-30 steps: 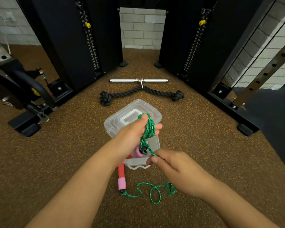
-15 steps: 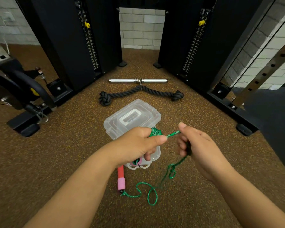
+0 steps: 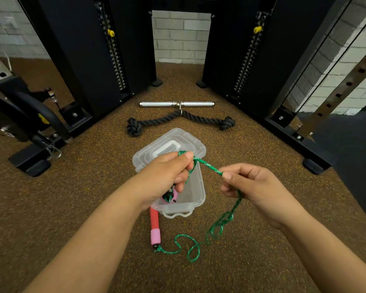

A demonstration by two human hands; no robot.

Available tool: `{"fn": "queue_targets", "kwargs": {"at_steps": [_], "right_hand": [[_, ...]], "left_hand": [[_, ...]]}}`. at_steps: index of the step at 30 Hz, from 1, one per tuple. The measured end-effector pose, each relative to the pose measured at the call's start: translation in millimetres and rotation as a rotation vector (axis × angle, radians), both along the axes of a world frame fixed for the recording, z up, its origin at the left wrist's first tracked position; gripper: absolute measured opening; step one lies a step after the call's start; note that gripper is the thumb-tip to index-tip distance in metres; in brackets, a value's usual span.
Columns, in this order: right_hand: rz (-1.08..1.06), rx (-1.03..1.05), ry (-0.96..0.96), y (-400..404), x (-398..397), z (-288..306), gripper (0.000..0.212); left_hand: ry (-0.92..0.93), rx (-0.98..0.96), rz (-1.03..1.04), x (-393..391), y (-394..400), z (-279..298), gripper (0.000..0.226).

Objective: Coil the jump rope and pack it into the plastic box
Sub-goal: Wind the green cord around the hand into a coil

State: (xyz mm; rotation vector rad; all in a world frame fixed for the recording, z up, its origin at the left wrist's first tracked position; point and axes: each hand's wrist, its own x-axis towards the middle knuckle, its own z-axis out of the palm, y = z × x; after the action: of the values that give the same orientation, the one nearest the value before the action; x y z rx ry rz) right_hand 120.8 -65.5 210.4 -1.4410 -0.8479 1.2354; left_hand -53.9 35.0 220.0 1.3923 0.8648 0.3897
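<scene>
My left hand grips coils of the green jump rope together with one pink-ended handle, above the clear plastic box. My right hand pinches the rope a short way to the right, and the stretch between both hands is taut. From my right hand the rope hangs down in loose loops to the floor and ends at the second handle, red with a pink band, which lies beside the box's near left corner. The box's clear lid lies just behind it.
A black rope attachment and a chrome bar lie on the brown speckled floor beyond the box. Black weight-stack columns rise at left and right. A machine base sits at left, a rack foot at right.
My right hand rose from below the box to the right of my left hand, pulling the rope up and taut. The left hand dropped a little and turned, and less loose rope lies on the floor.
</scene>
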Motion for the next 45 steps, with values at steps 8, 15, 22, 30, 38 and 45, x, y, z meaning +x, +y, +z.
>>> {"fn": "queue_targets", "kwargs": {"at_steps": [8,15,22,30,38,45], "right_hand": [[0.084,-0.004,-0.278,-3.2,4.3,1.3,0.021],[-0.120,0.015,-0.047,-1.5,9.3,4.3,0.038],[-0.147,0.003,0.036,-3.1,13.4,-1.9,0.035],[0.008,-0.079,-0.524,-2.8,-5.3,-21.7,0.024],[0.315,0.131,-0.923,-7.2,-29.0,-17.8,0.039],[0.201,0.244,-0.591,-6.0,-22.2,5.4,0.021]], "left_hand": [[-0.097,-0.107,0.103,-3.9,3.9,3.4,0.030],[-0.138,-0.167,0.117,-4.2,1.7,4.4,0.029],[-0.197,-0.267,0.152,-7.6,5.5,4.9,0.030],[-0.635,-0.634,0.075,-13.3,5.2,13.7,0.078],[-0.398,-0.381,0.025,-1.3,-0.1,5.3,0.075],[0.041,-0.106,-0.112,1.1,-4.7,-11.8,0.081]]}}
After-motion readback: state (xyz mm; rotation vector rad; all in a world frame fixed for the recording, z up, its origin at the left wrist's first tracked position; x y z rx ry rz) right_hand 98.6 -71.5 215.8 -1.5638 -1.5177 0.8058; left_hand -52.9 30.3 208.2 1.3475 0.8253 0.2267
